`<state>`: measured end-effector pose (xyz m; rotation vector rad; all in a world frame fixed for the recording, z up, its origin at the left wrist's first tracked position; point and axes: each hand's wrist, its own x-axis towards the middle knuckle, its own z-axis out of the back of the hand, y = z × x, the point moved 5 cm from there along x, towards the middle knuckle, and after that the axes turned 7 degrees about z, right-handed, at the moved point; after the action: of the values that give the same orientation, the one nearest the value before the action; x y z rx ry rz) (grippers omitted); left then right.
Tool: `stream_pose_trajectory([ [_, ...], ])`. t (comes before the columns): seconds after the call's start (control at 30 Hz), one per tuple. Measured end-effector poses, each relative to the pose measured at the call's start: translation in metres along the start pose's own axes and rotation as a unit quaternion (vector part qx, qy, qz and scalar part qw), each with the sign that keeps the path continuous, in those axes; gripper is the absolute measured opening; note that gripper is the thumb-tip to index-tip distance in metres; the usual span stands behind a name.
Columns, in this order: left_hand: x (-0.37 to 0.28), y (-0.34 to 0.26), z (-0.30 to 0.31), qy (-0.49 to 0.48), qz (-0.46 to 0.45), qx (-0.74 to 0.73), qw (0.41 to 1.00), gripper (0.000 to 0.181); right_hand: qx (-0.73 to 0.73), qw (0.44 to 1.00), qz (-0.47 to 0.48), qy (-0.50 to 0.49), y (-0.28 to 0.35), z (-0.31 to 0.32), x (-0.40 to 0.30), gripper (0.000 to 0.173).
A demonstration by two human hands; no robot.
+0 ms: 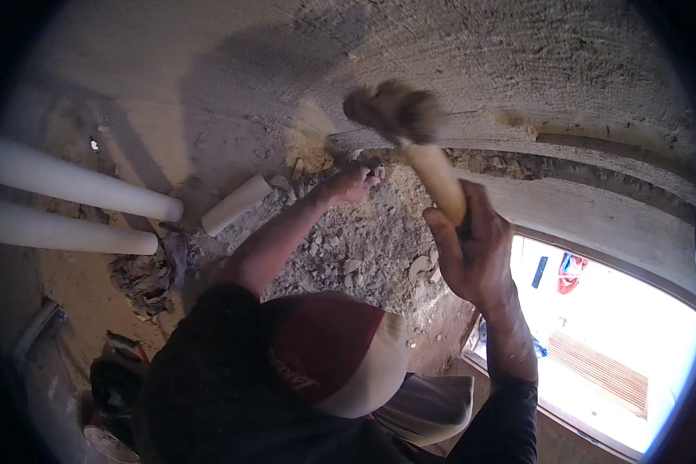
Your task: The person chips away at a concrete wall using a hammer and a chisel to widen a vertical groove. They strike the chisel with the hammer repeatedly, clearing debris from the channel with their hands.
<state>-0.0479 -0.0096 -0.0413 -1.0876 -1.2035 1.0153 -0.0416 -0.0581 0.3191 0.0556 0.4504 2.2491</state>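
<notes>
My right hand (478, 249) grips the pale wooden handle of a hammer (435, 174). Its dark, blurred head (391, 111) is raised in front of the rough plastered wall (533, 64). Lower and to the left, my left hand (354, 182) is closed around a dark metal tool, apparently a chisel (376, 165), mostly hidden by the fingers. That hand is at the foot of the wall, beside the left end of a long chased groove (493, 162). Below both hands lies a heap of broken masonry rubble (354, 255).
Two white plastic pipes (81, 180) come in from the left, with a short cut pipe piece (236, 205) near their ends. Crumpled sacking (145, 284) lies below them. A brightly lit doorway (591, 336) opens at right. Maroon and cream clothing (336, 348) covers my leg.
</notes>
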Motion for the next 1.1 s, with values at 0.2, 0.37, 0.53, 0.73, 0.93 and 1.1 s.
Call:
stream_pose_trajectory([
  [0.2,-0.001,0.003,-0.017,-0.037,-0.069,-0.031,0.996,0.015,-0.117,0.993,-0.015,-0.021,-0.054,-0.061,-0.034,0.03],
  [0.37,0.009,-0.006,-0.018,0.037,0.02,-0.01,0.999,0.025,-0.049,0.974,-0.164,0.148,-0.095,-0.073,-0.04,0.035],
  [0.53,0.001,0.003,-0.007,0.04,-0.006,-0.028,0.999,0.01,-0.016,0.997,-0.065,-0.028,0.002,0.0,-0.014,0.033],
  [0.73,0.005,0.004,-0.019,0.053,0.035,-0.105,0.992,0.021,0.005,0.992,0.009,-0.124,-0.036,-0.041,-0.043,0.031],
  [0.93,-0.015,-0.004,-0.045,0.029,-0.007,-0.154,0.988,0.025,-0.065,0.969,-0.175,0.161,-0.086,-0.081,-0.059,0.038],
  [1.1,0.007,0.007,-0.022,0.063,-0.023,0.006,0.998,0.015,0.046,0.99,-0.133,-0.025,-0.008,0.007,-0.026,0.032],
])
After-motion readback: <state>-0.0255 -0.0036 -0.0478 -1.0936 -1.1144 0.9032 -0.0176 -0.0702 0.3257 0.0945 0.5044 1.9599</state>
